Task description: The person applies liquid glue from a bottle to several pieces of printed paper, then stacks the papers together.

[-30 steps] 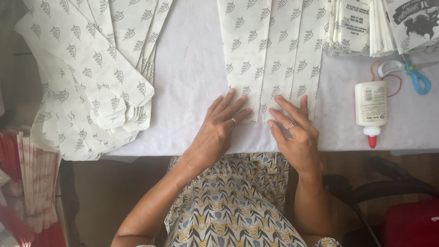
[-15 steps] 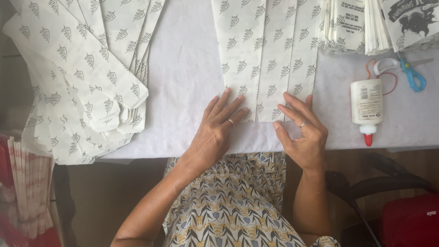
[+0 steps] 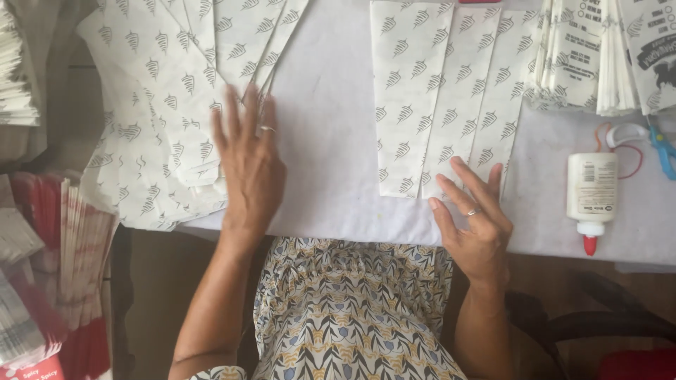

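My left hand point(image 3: 248, 163) lies flat with its fingers spread on the right edge of a pile of white patterned paper sheets point(image 3: 169, 105) at the table's left. My right hand point(image 3: 475, 218) rests near the table's front edge, fingers apart, its fingertips touching the lower end of a fanned set of patterned paper sheets point(image 3: 443, 91) in the middle. Each hand wears a ring. Neither hand grips anything.
A white glue bottle point(image 3: 591, 193) with a red tip lies at the right, beside blue-handled scissors point(image 3: 662, 148). Printed white paper bags point(image 3: 605, 49) are stacked at the back right. Red-and-white packets point(image 3: 63, 246) stand at the lower left, off the white table point(image 3: 331, 141).
My left hand has moved left from the middle sheets onto the left pile. My right hand has slid slightly down toward the table's edge.
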